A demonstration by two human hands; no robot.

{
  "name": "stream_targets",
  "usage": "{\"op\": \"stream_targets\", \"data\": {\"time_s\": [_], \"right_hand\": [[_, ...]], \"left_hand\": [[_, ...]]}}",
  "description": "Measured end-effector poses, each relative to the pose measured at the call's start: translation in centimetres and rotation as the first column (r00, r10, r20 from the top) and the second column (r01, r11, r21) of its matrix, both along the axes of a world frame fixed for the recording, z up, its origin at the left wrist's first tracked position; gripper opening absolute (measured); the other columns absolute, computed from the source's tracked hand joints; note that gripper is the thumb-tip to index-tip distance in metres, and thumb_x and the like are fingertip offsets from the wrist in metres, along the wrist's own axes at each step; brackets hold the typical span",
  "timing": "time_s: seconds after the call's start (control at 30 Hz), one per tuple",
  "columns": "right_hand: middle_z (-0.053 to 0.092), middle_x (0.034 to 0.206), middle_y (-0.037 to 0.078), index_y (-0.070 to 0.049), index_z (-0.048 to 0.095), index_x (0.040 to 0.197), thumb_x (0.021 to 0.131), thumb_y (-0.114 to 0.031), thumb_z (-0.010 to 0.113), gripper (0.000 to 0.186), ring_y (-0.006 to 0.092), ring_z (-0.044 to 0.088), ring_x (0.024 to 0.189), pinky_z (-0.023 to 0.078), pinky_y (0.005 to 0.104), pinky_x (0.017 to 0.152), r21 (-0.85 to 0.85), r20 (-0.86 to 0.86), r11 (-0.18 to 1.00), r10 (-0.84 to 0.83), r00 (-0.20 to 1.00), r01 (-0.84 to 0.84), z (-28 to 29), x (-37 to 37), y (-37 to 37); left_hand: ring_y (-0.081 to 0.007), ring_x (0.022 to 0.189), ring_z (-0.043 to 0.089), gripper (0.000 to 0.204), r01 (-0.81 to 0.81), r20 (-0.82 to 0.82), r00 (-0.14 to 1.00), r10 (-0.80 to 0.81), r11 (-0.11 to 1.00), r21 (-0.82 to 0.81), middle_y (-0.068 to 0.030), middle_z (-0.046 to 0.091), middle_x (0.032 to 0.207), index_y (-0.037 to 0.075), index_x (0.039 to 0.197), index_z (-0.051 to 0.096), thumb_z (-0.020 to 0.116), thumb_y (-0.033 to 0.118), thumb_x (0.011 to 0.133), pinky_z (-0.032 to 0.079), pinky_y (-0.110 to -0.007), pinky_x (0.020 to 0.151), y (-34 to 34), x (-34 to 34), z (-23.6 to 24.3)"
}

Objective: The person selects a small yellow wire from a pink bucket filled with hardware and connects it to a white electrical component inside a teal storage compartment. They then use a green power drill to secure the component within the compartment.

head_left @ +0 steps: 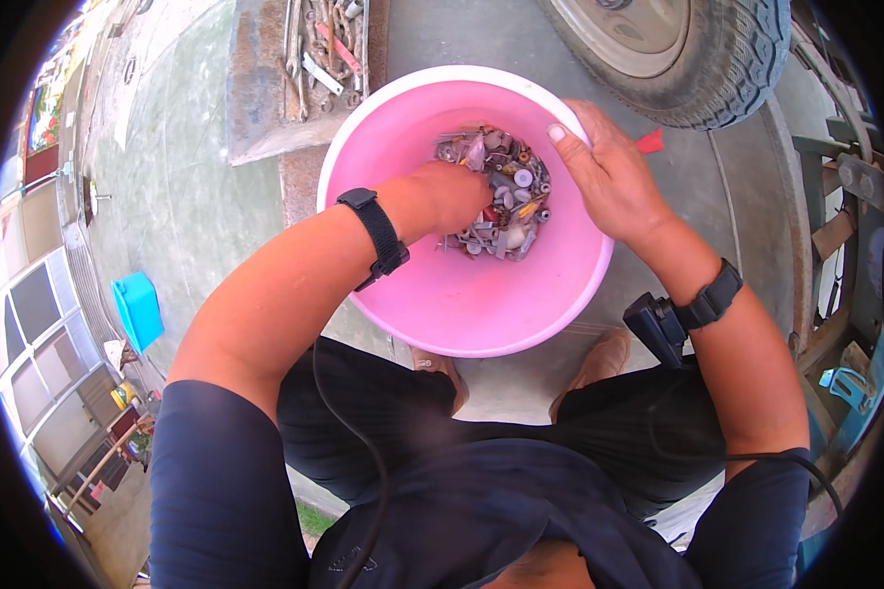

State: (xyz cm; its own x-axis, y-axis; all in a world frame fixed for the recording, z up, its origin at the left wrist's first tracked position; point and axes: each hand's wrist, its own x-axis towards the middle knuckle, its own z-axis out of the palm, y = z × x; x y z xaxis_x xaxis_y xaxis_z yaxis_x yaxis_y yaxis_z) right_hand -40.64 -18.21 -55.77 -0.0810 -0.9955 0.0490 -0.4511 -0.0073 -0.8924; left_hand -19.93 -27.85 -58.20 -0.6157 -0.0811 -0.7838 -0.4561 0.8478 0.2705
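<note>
A pink plastic basin (393, 294) holds a jumbled heap of small metal and plastic hardware (516, 211). My right hand (609, 182) grips the basin's right rim, thumb on the inside. My left hand (447, 196) reaches into the basin, fingers curled down into the left part of the heap; what they hold, if anything, is hidden.
Above the basin lie a metal tray (255, 128) and a pile of wrenches (324, 54). A large tyre (727, 69) is at upper right, metal framework (845, 187) along the right. A blue plastic container (135, 309) stands at left. My feet (599, 363) are below the basin.
</note>
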Motion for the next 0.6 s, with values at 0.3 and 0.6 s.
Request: {"op": "stream_targets", "data": {"time_s": [0.3,0.6], "right_hand": [[0.065,0.107,0.020,-0.002,0.061,0.118,0.106,-0.030,0.050,0.033,0.0405,0.061,0.103,0.047,0.0461,0.093,-0.006,0.035,1.000,-0.013,0.999,0.013,-0.1,0.2,-0.1],[0.065,0.106,0.021,-0.001,0.061,0.117,0.105,-0.029,0.050,0.032,0.0409,0.061,0.101,0.047,0.0463,0.091,-0.019,0.059,1.000,-0.012,0.998,0.014,-0.1,0.2,-0.1]], "left_hand": [[-0.0349,0.099,0.071,0.024,0.104,0.059,0.993,-0.106,0.994,0.034,-0.0154,0.074,0.104,0.005,0.102,0.075,0.057,0.012,0.089,0.057,-0.046,0.085,1.1,-1.4,1.4],[-0.0305,0.124,0.058,0.028,-0.177,-0.273,0.939,0.209,0.974,0.138,-0.0104,0.060,0.136,0.007,0.111,0.074,0.061,0.018,0.088,0.049,-0.044,0.102,5.6,-3.0,-3.0]]}}
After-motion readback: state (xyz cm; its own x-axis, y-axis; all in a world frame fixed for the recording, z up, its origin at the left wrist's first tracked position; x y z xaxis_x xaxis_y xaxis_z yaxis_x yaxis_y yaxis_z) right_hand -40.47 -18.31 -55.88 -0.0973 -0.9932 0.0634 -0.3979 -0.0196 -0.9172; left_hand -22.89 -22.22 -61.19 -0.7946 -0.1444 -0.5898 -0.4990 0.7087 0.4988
